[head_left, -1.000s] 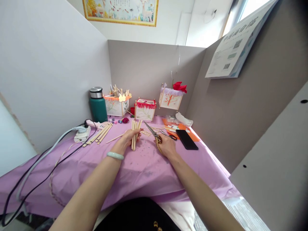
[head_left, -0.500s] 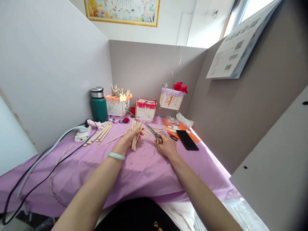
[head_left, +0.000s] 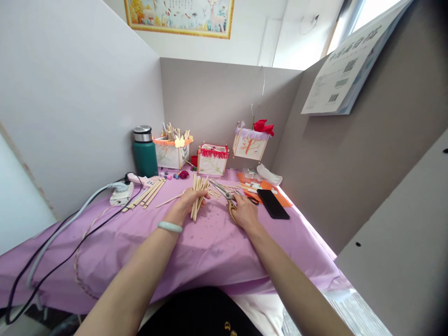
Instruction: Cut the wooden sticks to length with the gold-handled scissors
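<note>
My left hand is closed around a bundle of thin wooden sticks, which stand nearly upright just above the cloth. In my right hand is a pair of scissors with gold-coloured handles. Their blades point up and left, toward the upper part of the bundle; I cannot tell whether they touch it. Short cut stick pieces lie on the purple tablecloth between and behind my hands. To the left of my left hand rests a separate group of longer sticks.
At the back stand a green bottle, a paper box full of sticks and a red-fringed box. A lilac-fringed box hangs with a red flower. A black phone lies right, over orange paper. Cables and a power strip occupy the left.
The bundle in my left hand is tilted slightly more to the right at its top. My right hand with the scissors stays almost where it was.
</note>
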A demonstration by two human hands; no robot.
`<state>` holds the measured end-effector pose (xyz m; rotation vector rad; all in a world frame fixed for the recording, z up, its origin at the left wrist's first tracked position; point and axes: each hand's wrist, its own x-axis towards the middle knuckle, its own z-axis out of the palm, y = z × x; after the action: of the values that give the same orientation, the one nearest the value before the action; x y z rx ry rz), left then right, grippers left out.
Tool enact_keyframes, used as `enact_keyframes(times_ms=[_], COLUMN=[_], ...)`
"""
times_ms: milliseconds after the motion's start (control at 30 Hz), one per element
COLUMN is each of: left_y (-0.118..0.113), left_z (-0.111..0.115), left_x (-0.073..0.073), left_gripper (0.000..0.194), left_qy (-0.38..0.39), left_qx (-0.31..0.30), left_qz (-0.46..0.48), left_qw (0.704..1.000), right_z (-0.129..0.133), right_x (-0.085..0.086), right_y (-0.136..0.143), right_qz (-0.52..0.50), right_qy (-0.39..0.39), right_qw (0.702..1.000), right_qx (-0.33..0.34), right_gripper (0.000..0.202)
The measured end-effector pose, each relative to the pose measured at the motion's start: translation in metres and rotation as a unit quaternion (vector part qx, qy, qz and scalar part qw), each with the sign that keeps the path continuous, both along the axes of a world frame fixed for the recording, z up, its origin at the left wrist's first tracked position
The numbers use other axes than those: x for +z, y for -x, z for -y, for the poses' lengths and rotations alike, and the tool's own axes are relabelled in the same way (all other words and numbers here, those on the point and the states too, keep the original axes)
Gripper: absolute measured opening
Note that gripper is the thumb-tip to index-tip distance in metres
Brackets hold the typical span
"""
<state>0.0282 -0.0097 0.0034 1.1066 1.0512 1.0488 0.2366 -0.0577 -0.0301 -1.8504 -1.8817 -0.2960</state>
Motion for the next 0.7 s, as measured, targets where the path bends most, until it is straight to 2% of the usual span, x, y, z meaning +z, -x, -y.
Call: enact_keyframes(times_ms=[167, 333, 533, 700], left_y=[-0.0011, -0.0003, 0.0007, 0.0010], left_z=[0.0044, 0.0015, 0.0012, 0.0008], left_x=[0.0043, 0.0035, 0.0022, 0.0017], left_gripper=[0.005, 0.013, 0.004, 0.016], left_qy=[0.007, 0.012, 0.024, 0.018], left_qx=[0.015, 0.028, 0.033, 0.022], left_qz=[0.023, 0.053, 0.042, 0.055], left_qw=[1.000, 0.998, 0.998, 0.998], right_z=[0.0016, 0.0022, 0.0020, -0.0003], right_x=[0.0018, 0.0035, 0.0037, 0.0015], right_y=[0.0009, 0.0014, 0.0014, 0.0002], right_qz=[0.017, 0.027, 0.028, 0.034], right_qy=[0.007, 0.026, 0.027, 0.029], right_qw=[1.000, 0.999, 0.999, 0.999], right_qx=[-0.004, -0.007, -0.005, -0.004], right_gripper=[0.033, 0.033, 0.033, 0.035])
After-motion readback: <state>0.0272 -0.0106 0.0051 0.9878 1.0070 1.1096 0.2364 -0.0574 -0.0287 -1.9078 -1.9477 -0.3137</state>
